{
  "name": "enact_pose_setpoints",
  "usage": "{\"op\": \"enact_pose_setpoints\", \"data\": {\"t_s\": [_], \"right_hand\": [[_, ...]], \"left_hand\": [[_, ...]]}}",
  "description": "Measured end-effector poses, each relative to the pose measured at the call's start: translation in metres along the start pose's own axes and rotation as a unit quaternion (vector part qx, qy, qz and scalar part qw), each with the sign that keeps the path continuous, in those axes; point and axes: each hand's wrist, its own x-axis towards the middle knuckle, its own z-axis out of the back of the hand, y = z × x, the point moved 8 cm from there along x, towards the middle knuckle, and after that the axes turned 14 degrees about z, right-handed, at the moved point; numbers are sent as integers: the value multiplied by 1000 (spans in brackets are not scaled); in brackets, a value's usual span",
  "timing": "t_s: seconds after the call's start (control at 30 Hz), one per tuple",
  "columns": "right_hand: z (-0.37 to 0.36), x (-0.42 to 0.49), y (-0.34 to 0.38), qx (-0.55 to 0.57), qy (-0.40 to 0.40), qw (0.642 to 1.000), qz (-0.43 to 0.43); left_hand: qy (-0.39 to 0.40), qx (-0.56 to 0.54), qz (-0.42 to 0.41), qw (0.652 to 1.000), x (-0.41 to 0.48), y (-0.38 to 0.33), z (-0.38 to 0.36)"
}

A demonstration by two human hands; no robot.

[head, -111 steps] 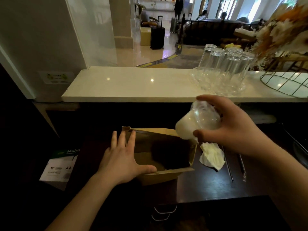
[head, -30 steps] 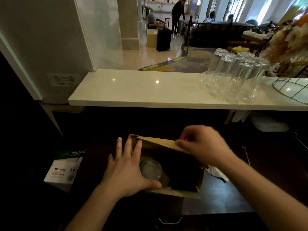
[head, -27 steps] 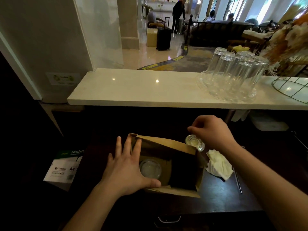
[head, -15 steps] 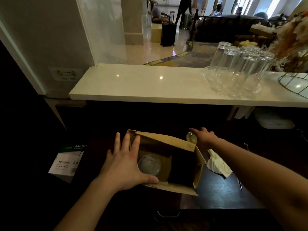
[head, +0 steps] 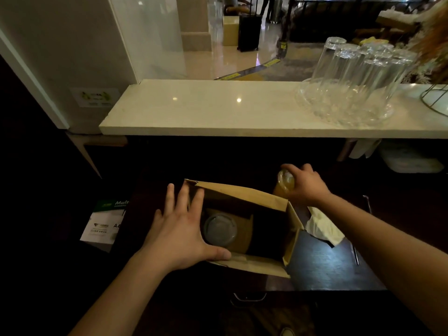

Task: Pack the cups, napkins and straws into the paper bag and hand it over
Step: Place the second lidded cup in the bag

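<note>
The right hand (head: pixel 306 187) has its grip closed around the second cup (head: pixel 285 182), a cup of yellow drink standing on the dark surface (head: pixel 322 260) just past the far right corner of the paper bag (head: pixel 257 266). The left hand (head: pixel 180 232) lies flat and open on the left rim of the bag, holding nothing, keeping the mouth wide. One lidded cup (head: pixel 220 229) already sits inside, on the left. The right half of the bag looks empty. The napkins (head: pixel 322 227) lie on the surface just right of the bag, and a thin straw (head: pixel 355 253) lies a bit farther right. The cup could bump the bag's thin edge on the way in and tip, spilling the drink. If the left hand lets go, the bag may fold shut.
</note>
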Motion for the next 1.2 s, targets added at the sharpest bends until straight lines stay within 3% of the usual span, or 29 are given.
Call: {"op": "enact_pose_setpoints", "data": {"t_s": [0.3, 0.5, 0.6, 0.8, 1.2], "right_hand": [[108, -82, 93, 46, -50, 993, 94], [131, -127, 164, 45, -45, 978, 197], [115, -133, 185, 41, -16, 973, 226], [45, -124, 189, -85, 75, 964, 239], [-28, -78, 160, -246, 127, 941, 193]], "left_hand": [[-6, 0, -15, 1000, 1, -1, 1], [-19, 8, -25, 999, 1, -6, 1], [-24, 10, -22, 999, 0, -7, 2], [-27, 27, -24, 999, 0, -9, 1], [-56, 54, -39, 996, 1, -13, 0]]}}
